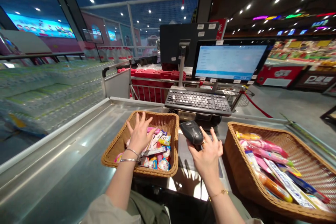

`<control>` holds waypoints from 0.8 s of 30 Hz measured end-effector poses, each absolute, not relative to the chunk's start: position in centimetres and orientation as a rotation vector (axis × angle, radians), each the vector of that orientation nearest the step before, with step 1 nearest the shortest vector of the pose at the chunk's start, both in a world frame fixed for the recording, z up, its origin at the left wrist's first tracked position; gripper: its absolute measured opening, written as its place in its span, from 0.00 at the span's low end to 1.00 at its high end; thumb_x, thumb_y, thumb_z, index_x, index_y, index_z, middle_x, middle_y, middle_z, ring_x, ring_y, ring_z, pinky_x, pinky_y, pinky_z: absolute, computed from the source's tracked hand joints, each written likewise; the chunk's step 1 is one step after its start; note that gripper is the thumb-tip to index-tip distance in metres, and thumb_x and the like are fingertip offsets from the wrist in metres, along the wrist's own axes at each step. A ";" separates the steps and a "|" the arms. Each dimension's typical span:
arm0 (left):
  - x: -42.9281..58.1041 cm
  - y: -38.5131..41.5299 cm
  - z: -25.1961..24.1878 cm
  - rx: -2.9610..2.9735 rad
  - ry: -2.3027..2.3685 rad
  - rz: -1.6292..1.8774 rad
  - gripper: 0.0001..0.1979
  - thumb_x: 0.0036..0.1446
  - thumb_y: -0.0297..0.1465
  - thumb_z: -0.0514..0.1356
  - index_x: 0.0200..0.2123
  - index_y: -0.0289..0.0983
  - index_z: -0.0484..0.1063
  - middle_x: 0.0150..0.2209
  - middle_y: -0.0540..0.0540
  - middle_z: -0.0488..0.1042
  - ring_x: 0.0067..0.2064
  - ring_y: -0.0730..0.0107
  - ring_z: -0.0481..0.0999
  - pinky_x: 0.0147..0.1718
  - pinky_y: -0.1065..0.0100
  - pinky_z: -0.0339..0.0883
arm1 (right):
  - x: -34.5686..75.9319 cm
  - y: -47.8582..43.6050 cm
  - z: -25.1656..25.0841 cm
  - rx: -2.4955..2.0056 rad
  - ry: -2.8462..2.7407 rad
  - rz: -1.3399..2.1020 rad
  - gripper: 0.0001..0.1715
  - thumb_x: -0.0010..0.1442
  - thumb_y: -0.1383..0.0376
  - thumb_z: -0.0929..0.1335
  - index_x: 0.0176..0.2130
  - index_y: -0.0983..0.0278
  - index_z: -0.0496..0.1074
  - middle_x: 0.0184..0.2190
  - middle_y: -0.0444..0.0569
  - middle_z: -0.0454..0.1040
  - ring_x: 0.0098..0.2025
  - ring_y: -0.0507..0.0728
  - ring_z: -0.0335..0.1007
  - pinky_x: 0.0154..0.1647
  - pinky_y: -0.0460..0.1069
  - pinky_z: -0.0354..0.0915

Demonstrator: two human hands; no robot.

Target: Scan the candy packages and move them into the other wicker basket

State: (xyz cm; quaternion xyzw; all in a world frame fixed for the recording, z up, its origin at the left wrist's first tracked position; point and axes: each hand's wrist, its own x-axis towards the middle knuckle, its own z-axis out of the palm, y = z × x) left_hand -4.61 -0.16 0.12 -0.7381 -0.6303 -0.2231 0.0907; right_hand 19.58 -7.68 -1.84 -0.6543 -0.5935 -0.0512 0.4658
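and here's the left hand (pixel 140 136), fingers spread and released over wrapped packets (pixel 164 162) in the left basket (pixel 176 143); the right hand (pixel 208 152) is at the black scanner (pixel 191 131), between that and the right basket (pixel 237 168), its grip impossible to tell. scanning seems in hand; next calls for pinching one packet. the scanner's long axis slants far-left to near-right, nose unclear.

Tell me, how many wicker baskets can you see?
2. The left basket is under the person's left hand; the right basket is beyond the right hand, partly cut off by the picture's edge. Others could be hidden.
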 end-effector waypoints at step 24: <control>-13.5 3.2 -3.2 -2.513 -1.860 0.135 0.21 0.59 0.39 0.61 0.55 0.43 0.73 0.70 0.39 0.53 0.71 0.46 0.44 0.67 0.44 0.39 | 18.4 -7.5 -2.8 -1.585 -1.511 -0.106 0.15 0.58 0.54 0.66 0.40 0.59 0.76 0.56 0.49 0.73 0.67 0.70 0.51 0.62 0.74 0.39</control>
